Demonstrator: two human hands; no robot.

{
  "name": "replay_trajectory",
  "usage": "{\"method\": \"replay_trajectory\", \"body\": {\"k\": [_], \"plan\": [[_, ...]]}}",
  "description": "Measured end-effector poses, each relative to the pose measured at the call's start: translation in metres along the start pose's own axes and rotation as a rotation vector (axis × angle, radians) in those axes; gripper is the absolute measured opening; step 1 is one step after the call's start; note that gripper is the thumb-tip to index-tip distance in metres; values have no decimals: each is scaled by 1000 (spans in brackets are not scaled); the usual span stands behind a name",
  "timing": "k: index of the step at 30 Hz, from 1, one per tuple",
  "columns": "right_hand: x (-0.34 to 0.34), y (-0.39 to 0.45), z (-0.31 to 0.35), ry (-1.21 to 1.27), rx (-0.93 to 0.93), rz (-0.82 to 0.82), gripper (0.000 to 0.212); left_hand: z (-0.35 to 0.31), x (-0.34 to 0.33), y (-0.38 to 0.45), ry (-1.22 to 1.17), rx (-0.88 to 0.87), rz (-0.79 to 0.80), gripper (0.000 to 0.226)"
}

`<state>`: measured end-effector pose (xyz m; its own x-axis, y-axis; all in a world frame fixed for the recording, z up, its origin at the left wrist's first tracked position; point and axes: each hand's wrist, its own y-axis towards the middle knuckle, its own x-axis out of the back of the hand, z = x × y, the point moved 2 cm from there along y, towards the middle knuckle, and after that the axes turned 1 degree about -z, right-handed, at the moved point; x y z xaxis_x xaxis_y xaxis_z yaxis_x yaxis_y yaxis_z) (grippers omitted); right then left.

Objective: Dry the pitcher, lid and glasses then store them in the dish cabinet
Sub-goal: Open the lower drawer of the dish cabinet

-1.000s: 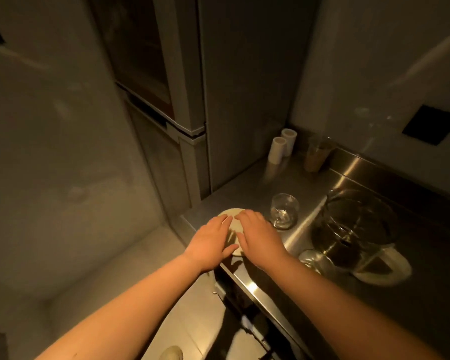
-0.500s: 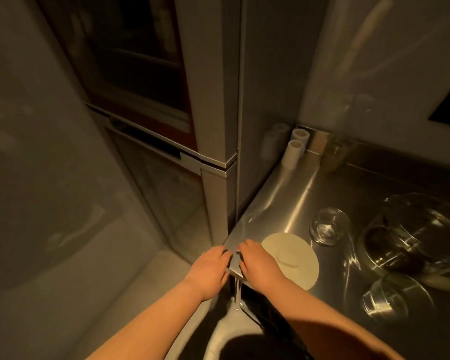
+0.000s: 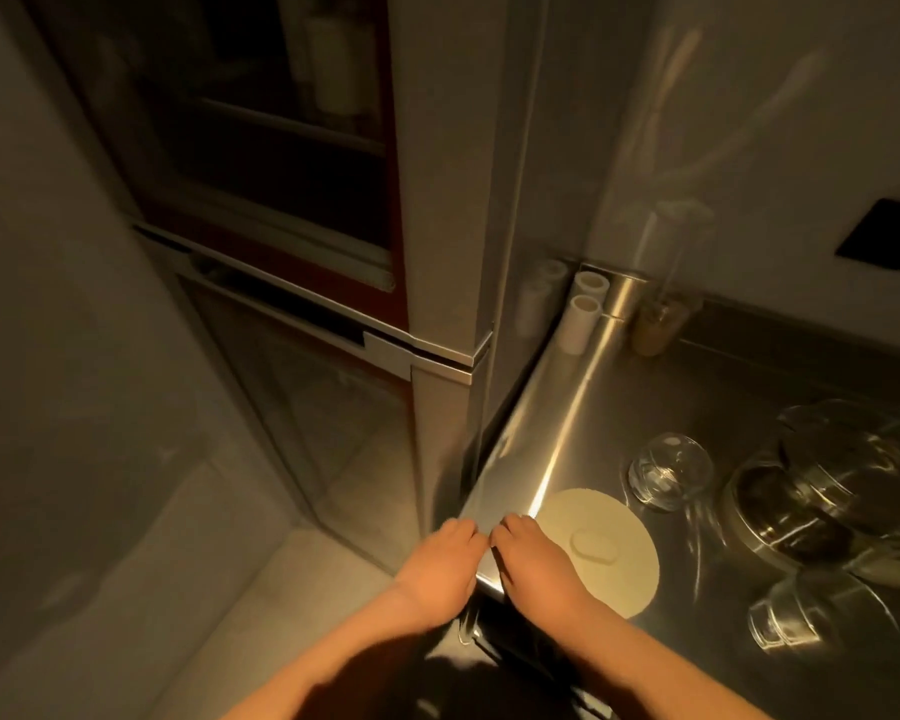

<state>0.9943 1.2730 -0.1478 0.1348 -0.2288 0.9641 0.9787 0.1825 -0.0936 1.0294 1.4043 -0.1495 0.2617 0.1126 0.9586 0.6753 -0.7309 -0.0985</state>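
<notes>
Nothing was held in either grip: the left hand (image 3: 435, 561) and right hand (image 3: 528, 558) were rested, fingers loosely bent, on the tabletop (image 3: 557, 423) corner. The round lid (image 3: 601, 550) lay flat just right of them, knob upward. Beyond it two glasses (image 3: 668, 470) (image 3: 801, 613) and the pitcher (image 3: 832, 491) stood; the cabinet (image 3: 292, 210) rose to the left.

Bare steel worktop (image 3: 567, 423) runs open from the near corner back to two white tubes (image 3: 583, 314) by the wall. On the right, a lid (image 3: 604, 548), two glasses (image 3: 668, 470) and a pitcher (image 3: 822, 491) crowd together. A tall cabinet (image 3: 437, 200) walls off the left edge.
</notes>
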Motion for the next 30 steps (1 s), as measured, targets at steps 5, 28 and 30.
{"method": "replay_trajectory", "body": {"k": [5, 28, 30], "plan": [[17, 34, 43, 114, -11, -178, 25, 53, 41, -3, 130, -21, 19, 37], [100, 248, 237, -208, -258, -380, 80, 329, 222, -5, 204, -104, -283, 66], [92, 248, 239, -230, -291, -371, 84, 331, 219, -6, 197, -115, -288, 68]]}}
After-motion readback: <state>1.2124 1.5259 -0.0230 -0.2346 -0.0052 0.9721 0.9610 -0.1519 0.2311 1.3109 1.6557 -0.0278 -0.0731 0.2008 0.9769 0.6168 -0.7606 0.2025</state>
